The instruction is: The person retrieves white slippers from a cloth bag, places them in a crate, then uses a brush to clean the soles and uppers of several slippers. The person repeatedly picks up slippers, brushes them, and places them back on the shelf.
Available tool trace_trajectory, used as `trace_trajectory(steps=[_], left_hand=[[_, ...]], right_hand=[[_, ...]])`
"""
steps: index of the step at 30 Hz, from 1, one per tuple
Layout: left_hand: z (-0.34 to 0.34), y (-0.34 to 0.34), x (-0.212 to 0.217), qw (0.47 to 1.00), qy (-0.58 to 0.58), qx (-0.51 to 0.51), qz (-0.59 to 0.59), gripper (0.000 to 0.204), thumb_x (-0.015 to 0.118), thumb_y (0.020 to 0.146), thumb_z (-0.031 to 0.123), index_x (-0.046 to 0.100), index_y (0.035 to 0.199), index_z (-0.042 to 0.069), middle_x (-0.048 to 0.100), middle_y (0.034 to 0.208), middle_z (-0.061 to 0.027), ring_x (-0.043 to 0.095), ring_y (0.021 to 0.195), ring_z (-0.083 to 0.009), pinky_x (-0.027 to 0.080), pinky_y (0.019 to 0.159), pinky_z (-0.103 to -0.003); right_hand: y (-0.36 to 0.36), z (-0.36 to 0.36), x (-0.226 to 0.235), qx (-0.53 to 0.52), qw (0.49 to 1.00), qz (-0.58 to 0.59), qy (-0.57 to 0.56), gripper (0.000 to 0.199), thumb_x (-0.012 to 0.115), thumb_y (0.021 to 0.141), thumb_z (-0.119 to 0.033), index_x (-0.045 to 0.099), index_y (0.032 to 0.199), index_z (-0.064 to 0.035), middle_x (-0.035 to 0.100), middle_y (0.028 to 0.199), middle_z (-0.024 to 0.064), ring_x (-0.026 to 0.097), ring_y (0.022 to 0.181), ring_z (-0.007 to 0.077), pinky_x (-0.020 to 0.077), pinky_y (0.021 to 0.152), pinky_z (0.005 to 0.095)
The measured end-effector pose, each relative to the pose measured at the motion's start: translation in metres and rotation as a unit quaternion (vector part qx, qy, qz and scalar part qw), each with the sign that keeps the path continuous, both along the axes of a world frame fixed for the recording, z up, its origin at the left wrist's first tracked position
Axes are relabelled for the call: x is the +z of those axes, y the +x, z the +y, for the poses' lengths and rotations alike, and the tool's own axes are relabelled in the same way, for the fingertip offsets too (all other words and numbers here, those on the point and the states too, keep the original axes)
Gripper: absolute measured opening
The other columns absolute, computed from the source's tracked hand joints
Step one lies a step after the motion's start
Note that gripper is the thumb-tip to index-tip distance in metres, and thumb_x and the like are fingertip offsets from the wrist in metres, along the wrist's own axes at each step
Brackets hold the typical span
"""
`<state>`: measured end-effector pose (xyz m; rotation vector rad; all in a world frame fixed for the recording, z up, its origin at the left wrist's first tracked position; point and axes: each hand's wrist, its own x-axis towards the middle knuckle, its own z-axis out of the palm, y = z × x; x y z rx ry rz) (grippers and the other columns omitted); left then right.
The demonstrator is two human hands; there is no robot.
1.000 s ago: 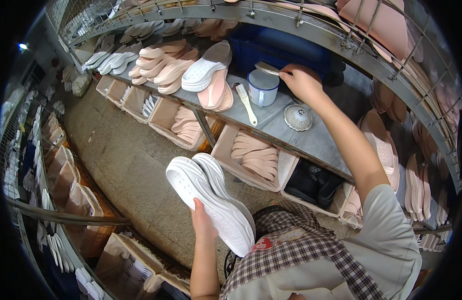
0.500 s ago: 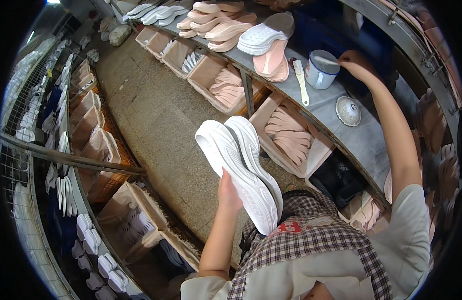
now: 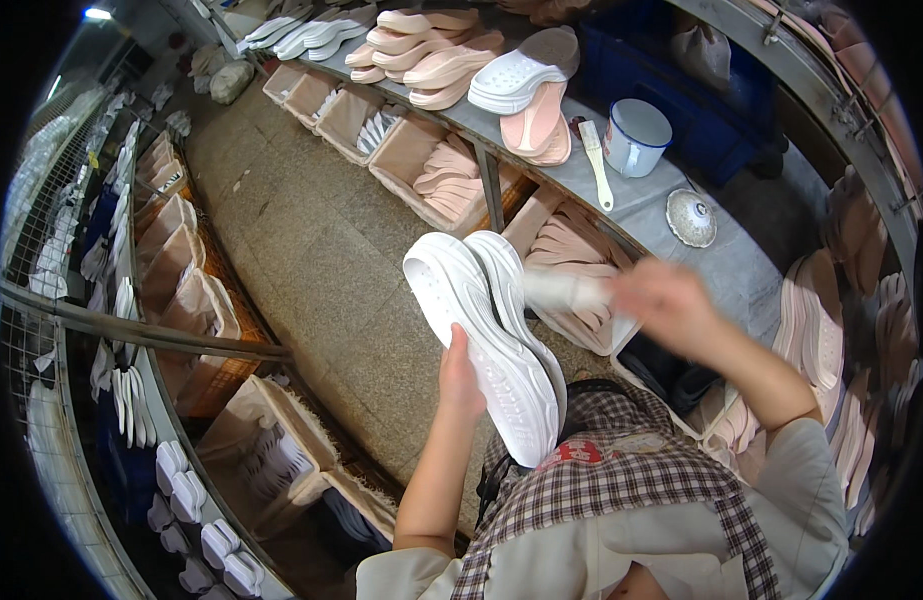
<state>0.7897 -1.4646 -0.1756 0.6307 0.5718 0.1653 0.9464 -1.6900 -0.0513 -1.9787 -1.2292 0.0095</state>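
Note:
In my left hand point(image 3: 461, 380) is a pair of thick white shoe soles point(image 3: 483, 345), tilted and held together over the aisle. Its thumb lies along the outer edge of the left sole; its other fingers are hidden. Motion blurs my right hand point(image 3: 666, 305), closed around a whitish brush point(image 3: 566, 290) that points at the second sole's upper edge. Blur hides whether the brush touches the sole. On the grey bench top stand a white enamel mug point(image 3: 636, 140) with a blue rim, a flat paintbrush point(image 3: 596, 165) and an upturned speckled lid point(image 3: 691, 218).
White and pink soles point(image 3: 446, 65) are stacked along the bench. Below it, lined bins point(image 3: 431, 165) hold more soles. Another rack with bins point(image 3: 271, 440) runs along the left of the floor aisle point(image 3: 301, 210). A metal post point(image 3: 489, 185) supports the bench; a blue crate point(image 3: 641, 60) stands beyond the mug.
My right hand has come away from the mug with the brush and moved down and left to the soles. My left hand still holds the pair, barely shifted.

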Motion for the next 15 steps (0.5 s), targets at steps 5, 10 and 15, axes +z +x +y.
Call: trace_trajectory(steps=[5, 10, 15], left_hand=[[-0.001, -0.004, 0.002, 0.999, 0.038, -0.017, 0.031, 0.056, 0.038, 0.099, 0.037, 0.028, 0.138, -0.002, 0.046, 0.13, -0.0195, 0.05, 0.116, -0.0305, 0.043, 0.097, -0.043], [-0.002, -0.014, 0.006, 0.997, 0.059, -0.013, 0.048, 0.054, 0.04, 0.099, 0.033, 0.024, 0.141, 0.003, 0.04, 0.136, -0.0173, 0.044, 0.123, -0.0282, 0.036, 0.103, -0.042], [-0.002, -0.019, 0.009, 0.994, 0.107, -0.032, 0.02, 0.056, 0.042, 0.098, 0.033, 0.023, 0.141, 0.004, 0.039, 0.137, -0.0164, 0.04, 0.126, -0.0274, 0.032, 0.106, -0.042]], right_hand=[[-0.04, 0.04, -0.021, 0.065, 0.992, -0.094, -0.045, 0.022, 0.063, 0.084, -0.025, 0.069, 0.102, -0.0147, 0.053, 0.066, 0.0021, 0.054, 0.055, 0.0189, 0.04, 0.045, 0.0315], [-0.047, 0.049, -0.009, 0.099, 0.987, -0.112, -0.051, 0.022, 0.064, 0.083, -0.023, 0.068, 0.103, -0.0161, 0.05, 0.062, 0.002, 0.052, 0.051, 0.0188, 0.0384, 0.043, 0.0319], [-0.039, 0.056, -0.003, 0.084, 0.987, -0.133, -0.013, 0.025, 0.068, 0.08, -0.021, 0.069, 0.104, -0.0143, 0.049, 0.06, 0.0018, 0.049, 0.047, 0.0162, 0.0359, 0.04, 0.0306]])
